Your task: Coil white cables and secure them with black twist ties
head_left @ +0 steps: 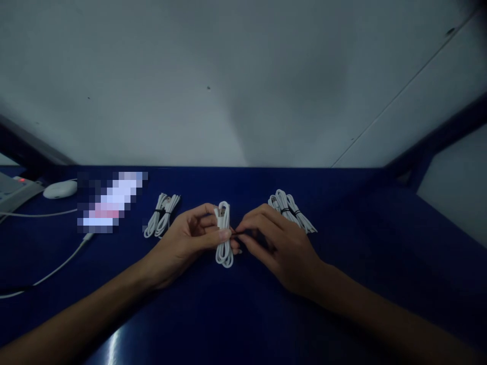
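A coiled white USB cable stands roughly upright in my left hand, pinched between the thumb and the fingers behind it. Its metal USB plug points up near the top of the coil. Close on the right, the fingertips of my right hand pinch a thin dark tie that reaches to the middle of the coil. How far the tie goes round the cable is hidden by my left thumb. Behind my left wrist lie white cable bundles with black ties. More tied white cables lie just beyond my right hand.
On the left of the blue table lies a blurred-out lit phone-like device with a white cord. A white rounded case and a power strip with a red light sit farther left. A pale panel rises behind.
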{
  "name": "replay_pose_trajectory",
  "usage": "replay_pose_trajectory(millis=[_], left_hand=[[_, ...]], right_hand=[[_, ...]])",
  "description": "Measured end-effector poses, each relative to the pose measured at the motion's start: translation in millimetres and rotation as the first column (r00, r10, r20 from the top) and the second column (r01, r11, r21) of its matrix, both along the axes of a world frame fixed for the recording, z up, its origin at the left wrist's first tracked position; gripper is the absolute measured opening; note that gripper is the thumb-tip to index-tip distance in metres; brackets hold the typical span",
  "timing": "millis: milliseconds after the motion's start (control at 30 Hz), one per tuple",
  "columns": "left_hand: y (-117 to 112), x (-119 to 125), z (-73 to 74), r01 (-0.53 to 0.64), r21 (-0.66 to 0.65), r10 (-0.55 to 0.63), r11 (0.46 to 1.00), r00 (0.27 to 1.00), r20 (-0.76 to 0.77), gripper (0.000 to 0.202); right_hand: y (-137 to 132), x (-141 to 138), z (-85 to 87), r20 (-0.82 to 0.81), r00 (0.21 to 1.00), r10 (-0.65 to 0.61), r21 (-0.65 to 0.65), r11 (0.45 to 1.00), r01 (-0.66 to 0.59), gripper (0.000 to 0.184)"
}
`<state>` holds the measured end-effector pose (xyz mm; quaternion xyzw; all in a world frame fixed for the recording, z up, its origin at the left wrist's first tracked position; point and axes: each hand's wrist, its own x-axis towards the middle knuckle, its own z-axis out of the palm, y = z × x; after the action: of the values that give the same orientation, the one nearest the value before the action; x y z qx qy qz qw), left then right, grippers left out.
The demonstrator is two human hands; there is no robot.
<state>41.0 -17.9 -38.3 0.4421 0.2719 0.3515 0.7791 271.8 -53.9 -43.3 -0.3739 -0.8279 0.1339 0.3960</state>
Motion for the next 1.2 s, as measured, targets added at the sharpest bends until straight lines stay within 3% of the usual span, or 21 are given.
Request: replay_pose_trajectory(millis=[167, 267, 600, 900, 1200], left_hand=[[0.2, -5.1, -3.9, 0.019, -0.066, -0.018, 0.998, 1.000, 0.019, 0.031], [-1.3, -8.8, -5.6, 0.069, -0.110, -0.068, 0.992, 0.998, 0.013, 0.029], [2.0, -5.9, -0.7, 0.061, -0.105, -0.056, 0.993, 0.997, 0.050, 0.023], [0.2, -4.7, 3.4, -0.028, -0.017, 0.026, 0.999, 0.998, -0.064, 0.028], [2.6, -4.9, -1.3, -0.064, -0.032, 0.062, 0.997, 0.995, -0.082, 0.033]], right_hand=[[-2.3, -1.4, 1.5, -0.085, 0.991, 0.100, -0.134, 0.985, -0.111, 0.008], [-4.0, -3.1, 1.5, -0.145, 0.981, 0.126, -0.151, 0.977, -0.148, 0.010], [-2.3, -3.2, 8.1, -0.189, 0.981, -0.038, -0.219, 0.976, -0.004, 0.012], [-2.4, -4.7, 5.9, -0.210, 0.977, -0.030, -0.136, 0.991, 0.001, 0.017], [1.5, -1.7, 2.2, -0.166, 0.982, -0.086, -0.087, 0.994, 0.072, 0.013]])
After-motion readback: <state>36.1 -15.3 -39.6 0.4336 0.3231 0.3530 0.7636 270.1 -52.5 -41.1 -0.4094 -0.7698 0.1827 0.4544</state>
